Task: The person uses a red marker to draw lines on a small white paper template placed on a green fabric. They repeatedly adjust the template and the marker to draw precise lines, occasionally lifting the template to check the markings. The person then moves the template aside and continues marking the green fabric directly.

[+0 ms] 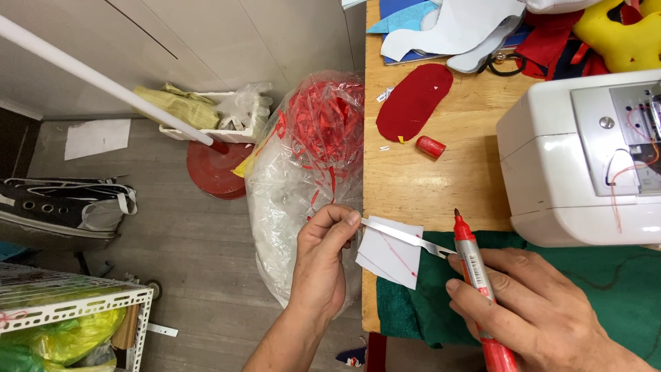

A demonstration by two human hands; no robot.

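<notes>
We held a thin white strip of paper or fabric [403, 236] stretched between our two hands, just past the edge of the pale wooden worktable [441, 176]. Our left hand [323, 258] pinched one end of it between thumb and forefinger, out beyond the table edge over the clear plastic bag stuffed with red and white scraps [310, 172] on the floor, seemingly so that trimmings could fall straight into it. Our right hand [530, 310] gripped the other end with its fingertips while also clasping an uncapped red marker pen [475, 275], tip pointing away from us; keeping the pen in that hand left it ready without setting it down. Whether the pen was pinned by the thumb we could not tell, as the thumb was hidden.

Under the strip lay a white square piece with a red line drawn across it [392, 256], overhanging the table corner and resting partly on a dark green cloth [585, 296] that covered the near end of the table. The red pen cap [431, 146] lay apart on the bare wood, near a flat red oval of felt [415, 102]. A white sewing machine [571, 158] stood on the right, touching the green cloth. Blue, white, red and yellow fabric pieces [523, 27] were heaped at the far end.
</notes>
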